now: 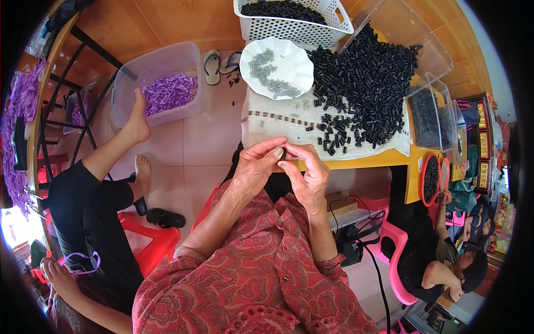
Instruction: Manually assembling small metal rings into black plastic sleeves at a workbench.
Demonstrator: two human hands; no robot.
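My left hand (255, 167) and my right hand (307, 177) meet in front of my chest, just short of the table edge. Between their fingertips they pinch a small black piece (283, 153), mostly covered by the fingers; it resembles the short black tubes on the table. Past my hands, a large heap of short black tubes (370, 83) spreads over a pale cloth (264, 133), with loose ones scattered at its near side. A white scalloped dish (305, 67) on the cloth's far left holds many small translucent grey pieces (264, 65).
Behind the dish stands a white perforated basket (295, 29) of black pieces. Clear boxes (431, 114) and a red round tray (429, 179) sit at the right. A translucent bin (125, 94) with purple pieces is on the left floor. People sit on both sides.
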